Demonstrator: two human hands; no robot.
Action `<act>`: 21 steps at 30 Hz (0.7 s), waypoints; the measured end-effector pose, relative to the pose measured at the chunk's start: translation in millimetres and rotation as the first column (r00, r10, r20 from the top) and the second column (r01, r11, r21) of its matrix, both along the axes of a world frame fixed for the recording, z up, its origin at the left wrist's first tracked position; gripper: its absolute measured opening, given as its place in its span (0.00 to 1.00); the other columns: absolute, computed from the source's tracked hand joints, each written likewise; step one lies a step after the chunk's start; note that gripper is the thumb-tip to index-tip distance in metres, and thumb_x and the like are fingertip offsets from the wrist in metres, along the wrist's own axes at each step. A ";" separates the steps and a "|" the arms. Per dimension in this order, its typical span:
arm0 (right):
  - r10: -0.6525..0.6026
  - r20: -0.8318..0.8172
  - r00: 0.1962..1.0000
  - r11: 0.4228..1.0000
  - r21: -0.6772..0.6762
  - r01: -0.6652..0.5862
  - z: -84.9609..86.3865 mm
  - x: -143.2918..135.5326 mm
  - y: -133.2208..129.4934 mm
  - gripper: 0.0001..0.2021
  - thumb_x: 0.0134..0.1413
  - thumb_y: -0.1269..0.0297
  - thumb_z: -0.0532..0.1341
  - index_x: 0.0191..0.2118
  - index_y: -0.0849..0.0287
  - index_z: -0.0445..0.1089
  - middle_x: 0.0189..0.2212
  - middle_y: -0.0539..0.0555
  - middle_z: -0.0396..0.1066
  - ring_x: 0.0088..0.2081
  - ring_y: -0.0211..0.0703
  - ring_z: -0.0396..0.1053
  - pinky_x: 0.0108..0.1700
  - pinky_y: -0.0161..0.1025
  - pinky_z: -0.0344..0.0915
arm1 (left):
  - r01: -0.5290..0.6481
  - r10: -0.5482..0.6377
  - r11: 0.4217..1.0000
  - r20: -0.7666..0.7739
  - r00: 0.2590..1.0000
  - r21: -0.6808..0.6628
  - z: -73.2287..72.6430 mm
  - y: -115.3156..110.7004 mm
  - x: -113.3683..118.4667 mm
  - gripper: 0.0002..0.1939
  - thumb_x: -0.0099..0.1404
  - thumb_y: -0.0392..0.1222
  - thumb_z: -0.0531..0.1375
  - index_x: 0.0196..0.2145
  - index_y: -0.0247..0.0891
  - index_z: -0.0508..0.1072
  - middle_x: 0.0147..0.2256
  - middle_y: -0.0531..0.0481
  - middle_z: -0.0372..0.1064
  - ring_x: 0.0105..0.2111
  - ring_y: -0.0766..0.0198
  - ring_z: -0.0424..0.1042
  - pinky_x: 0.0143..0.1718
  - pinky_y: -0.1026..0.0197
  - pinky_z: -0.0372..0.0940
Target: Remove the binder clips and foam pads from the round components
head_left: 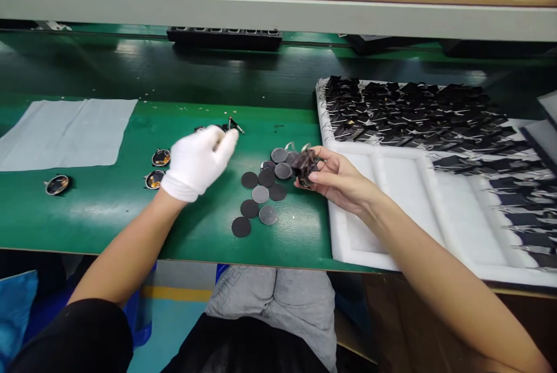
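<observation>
While gripping a dark, blurred bundle (pixel 306 165) in the bare right hand (pixel 342 183), just beside loose round discs (pixel 249 208) on the green surface (pixel 195 239), seemingly mid-handling. Holding the gloved left hand (pixel 198 155) curled near a small black part (pixel 235 125); cannot tell whether grasping anything. Probably calling for a steady right grip, kept off the discs. Farther out, flanked by metal-rimmed round parts (pixel 57 185) leftward and a white foam tray (pixel 402 187) rightward, bearing rows of black pieces (pixel 409 109).

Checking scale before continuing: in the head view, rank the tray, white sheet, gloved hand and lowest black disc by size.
1. Tray
2. White sheet
3. Gloved left hand
4. Lowest black disc
</observation>
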State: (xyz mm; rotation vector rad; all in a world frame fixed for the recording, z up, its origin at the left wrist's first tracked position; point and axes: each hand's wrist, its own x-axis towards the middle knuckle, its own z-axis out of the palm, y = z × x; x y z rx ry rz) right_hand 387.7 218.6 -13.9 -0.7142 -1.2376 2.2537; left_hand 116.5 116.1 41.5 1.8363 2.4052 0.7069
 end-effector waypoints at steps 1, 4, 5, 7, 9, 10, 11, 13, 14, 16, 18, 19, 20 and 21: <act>-0.019 -0.020 1.000 0.999 -0.034 0.019 0.5 0.0 0.2 0.27 0.39 0.64 0.80 0.47 0.52 0.73 0.36 0.47 0.80 0.34 0.39 0.78 0.46 0.42 0.77 | -0.119 0.121 0.993 -0.100 0.988 0.020 1.1 2.7 -9.3 0.22 0.72 0.57 0.53 0.27 0.41 0.70 0.25 0.46 0.68 0.30 0.56 0.68 0.32 0.57 0.56; -0.025 -0.048 0.999 0.997 -0.067 0.022 1.1 -1.1 -0.5 0.26 0.40 0.64 0.80 0.47 0.52 0.75 0.35 0.48 0.80 0.36 0.40 0.79 0.49 0.43 0.76 | -0.285 0.253 0.953 -0.252 0.934 -0.103 3.2 7.7 -34.0 0.26 0.67 0.64 0.57 0.22 0.42 0.68 0.20 0.46 0.62 0.28 0.53 0.66 0.31 0.55 0.55; -0.017 -0.048 0.999 0.998 -0.066 0.014 1.0 -1.6 -1.1 0.24 0.41 0.64 0.80 0.45 0.53 0.76 0.35 0.48 0.80 0.37 0.40 0.79 0.51 0.44 0.76 | -0.308 0.258 0.934 -0.254 0.932 -0.181 3.6 8.4 -39.8 0.28 0.66 0.66 0.56 0.20 0.42 0.67 0.18 0.46 0.60 0.26 0.53 0.66 0.31 0.55 0.56; 0.002 -0.040 0.999 0.998 -0.055 -0.004 0.1 -2.8 -2.3 0.21 0.42 0.63 0.79 0.43 0.54 0.76 0.35 0.49 0.80 0.38 0.42 0.79 0.52 0.47 0.76 | -0.317 0.251 0.897 -0.235 0.939 -0.308 3.8 8.7 -46.8 0.31 0.66 0.68 0.55 0.17 0.42 0.66 0.17 0.45 0.59 0.24 0.53 0.65 0.31 0.54 0.56; 0.015 -0.033 0.999 0.999 -0.044 -0.017 -1.0 -3.7 -3.3 0.21 0.42 0.62 0.79 0.43 0.53 0.76 0.36 0.50 0.80 0.38 0.43 0.79 0.51 0.48 0.76 | -0.252 0.185 0.890 -0.204 0.961 -0.381 3.1 8.1 -49.7 0.30 0.67 0.66 0.54 0.17 0.42 0.67 0.17 0.45 0.62 0.21 0.56 0.63 0.29 0.55 0.56; 0.017 -0.032 0.999 0.999 -0.037 -0.018 -1.6 -4.0 -3.5 0.21 0.42 0.62 0.79 0.44 0.53 0.76 0.37 0.50 0.80 0.39 0.43 0.79 0.49 0.47 0.76 | -0.194 0.129 0.897 -0.184 0.974 -0.398 2.9 7.4 -50.3 0.29 0.67 0.65 0.54 0.17 0.42 0.68 0.18 0.46 0.64 0.20 0.58 0.61 0.27 0.56 0.56; 0.014 -0.030 0.999 0.999 -0.029 -0.015 -1.9 -4.1 -3.7 0.22 0.42 0.62 0.79 0.43 0.53 0.76 0.37 0.50 0.80 0.38 0.43 0.79 0.47 0.45 0.76 | -0.126 0.066 0.905 -0.158 0.985 -0.407 3.2 6.4 -50.7 0.28 0.67 0.63 0.55 0.17 0.42 0.68 0.18 0.47 0.65 0.18 0.60 0.60 0.26 0.57 0.55; 0.002 -0.022 1.000 1.000 -0.017 -0.002 -2.0 -3.9 -3.7 0.22 0.40 0.62 0.80 0.43 0.53 0.75 0.38 0.50 0.80 0.38 0.42 0.78 0.42 0.41 0.75 | 0.012 -0.049 0.907 -0.078 0.996 -0.421 5.8 3.8 -50.8 0.27 0.66 0.61 0.57 0.16 0.42 0.68 0.17 0.49 0.66 0.17 0.63 0.59 0.23 0.58 0.53; -0.003 -0.018 1.000 1.000 -0.012 0.003 -1.6 -3.7 -3.8 0.23 0.39 0.62 0.80 0.42 0.53 0.74 0.38 0.50 0.80 0.37 0.41 0.77 0.40 0.39 0.75 | 0.070 -0.089 0.901 -0.023 0.996 -0.429 8.2 2.3 -49.9 0.27 0.66 0.60 0.58 0.16 0.42 0.68 0.16 0.50 0.66 0.16 0.64 0.59 0.22 0.59 0.53; 0.012 -0.006 1.000 1.000 -0.010 -0.012 0.3 -3.3 -4.6 0.25 0.37 0.63 0.81 0.42 0.54 0.73 0.37 0.50 0.79 0.34 0.40 0.76 0.38 0.38 0.74 | 0.154 -0.121 0.892 0.103 0.987 -0.424 13.5 -0.5 -44.0 0.26 0.66 0.59 0.58 0.17 0.42 0.70 0.16 0.51 0.66 0.17 0.65 0.60 0.22 0.60 0.54; 0.048 0.004 0.999 0.999 -0.006 -0.048 2.9 -3.6 -7.1 0.26 0.35 0.65 0.81 0.41 0.55 0.73 0.36 0.50 0.79 0.33 0.38 0.75 0.36 0.37 0.73 | 0.198 -0.122 0.915 0.224 0.967 -0.352 15.6 -2.7 -30.2 0.25 0.68 0.59 0.57 0.20 0.40 0.74 0.17 0.52 0.67 0.18 0.66 0.62 0.23 0.61 0.56; 0.070 0.013 0.997 0.998 -0.002 -0.070 4.1 -4.1 -9.0 0.25 0.36 0.65 0.81 0.42 0.56 0.73 0.37 0.50 0.79 0.32 0.37 0.75 0.35 0.37 0.73 | 0.195 -0.116 0.938 0.271 0.956 -0.286 14.2 -3.7 -20.1 0.26 0.70 0.59 0.56 0.21 0.40 0.75 0.18 0.52 0.67 0.19 0.66 0.63 0.24 0.62 0.58; 0.091 0.025 0.996 0.996 0.002 -0.091 4.8 -4.9 -11.3 0.25 0.36 0.65 0.81 0.42 0.57 0.74 0.38 0.52 0.79 0.32 0.36 0.74 0.35 0.36 0.72 | 0.181 -0.110 0.961 0.312 0.944 -0.210 10.9 -4.8 -8.3 0.26 0.71 0.59 0.55 0.23 0.39 0.75 0.18 0.53 0.67 0.20 0.67 0.63 0.25 0.62 0.59; 0.106 0.038 0.994 0.994 0.007 -0.107 5.0 -6.0 -13.7 0.25 0.36 0.65 0.81 0.43 0.58 0.76 0.40 0.53 0.79 0.32 0.36 0.74 0.33 0.35 0.71 | 0.169 -0.112 0.976 0.353 0.929 -0.134 5.9 -6.0 4.6 0.27 0.72 0.59 0.54 0.24 0.38 0.75 0.19 0.53 0.67 0.20 0.67 0.64 0.26 0.62 0.60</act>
